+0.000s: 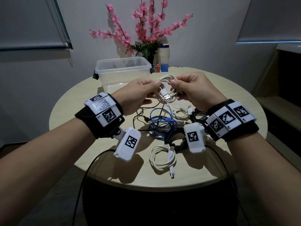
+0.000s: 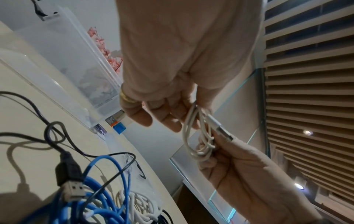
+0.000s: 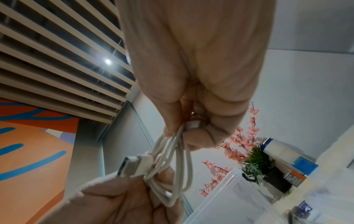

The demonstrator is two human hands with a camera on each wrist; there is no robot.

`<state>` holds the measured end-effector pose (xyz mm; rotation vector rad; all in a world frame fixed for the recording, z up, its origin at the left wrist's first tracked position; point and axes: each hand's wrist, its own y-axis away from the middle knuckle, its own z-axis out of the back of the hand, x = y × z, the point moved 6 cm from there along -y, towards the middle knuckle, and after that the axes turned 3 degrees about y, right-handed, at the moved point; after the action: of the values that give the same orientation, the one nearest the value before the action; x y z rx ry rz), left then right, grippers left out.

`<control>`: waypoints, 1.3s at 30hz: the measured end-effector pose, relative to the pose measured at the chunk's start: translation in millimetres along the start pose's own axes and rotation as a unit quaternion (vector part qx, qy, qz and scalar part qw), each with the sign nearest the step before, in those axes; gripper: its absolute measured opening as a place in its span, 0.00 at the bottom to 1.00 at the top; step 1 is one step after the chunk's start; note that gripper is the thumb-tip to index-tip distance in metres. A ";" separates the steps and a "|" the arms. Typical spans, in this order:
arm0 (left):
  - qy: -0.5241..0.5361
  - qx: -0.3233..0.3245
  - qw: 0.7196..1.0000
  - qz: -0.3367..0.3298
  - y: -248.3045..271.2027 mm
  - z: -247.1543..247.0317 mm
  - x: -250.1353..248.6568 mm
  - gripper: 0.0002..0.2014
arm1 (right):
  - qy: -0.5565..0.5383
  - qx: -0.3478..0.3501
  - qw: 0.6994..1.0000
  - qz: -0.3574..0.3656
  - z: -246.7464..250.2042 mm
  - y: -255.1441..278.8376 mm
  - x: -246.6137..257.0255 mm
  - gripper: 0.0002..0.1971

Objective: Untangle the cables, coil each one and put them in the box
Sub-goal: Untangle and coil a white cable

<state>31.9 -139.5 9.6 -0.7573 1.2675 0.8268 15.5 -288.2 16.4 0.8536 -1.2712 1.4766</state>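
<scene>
1. Round table (image 1: 68, 111): carries the clear box (image 1: 123, 70) and loose cables.
2. Left hand (image 1: 138, 93), right hand (image 1: 193, 90): each pinches one side of the white cable coil (image 1: 166, 90), above the table before the box, apparently keeping its loops gathered.

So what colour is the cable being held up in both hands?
White; the coiled cable shows best in the head view, pinched between the left hand and right hand.
</scene>
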 end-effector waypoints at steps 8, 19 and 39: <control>-0.038 -0.023 0.999 0.019 -2.7 -3.9 0.4 0.19 | 0.032 0.043 0.998 0.041 -14.7 5.3 8.6 0.14; -0.039 0.034 0.998 0.048 -3.1 -15.7 5.1 0.05 | 0.154 -0.001 0.985 0.072 -13.2 -1.8 7.3 0.12; 0.044 0.037 0.997 0.059 -5.4 -13.1 8.2 0.26 | -0.002 0.069 0.998 -0.012 -15.3 10.2 12.4 0.14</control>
<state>30.9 -152.5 -0.3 -0.6705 1.4242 0.8451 3.5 -270.4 21.8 0.9592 -1.1681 1.5570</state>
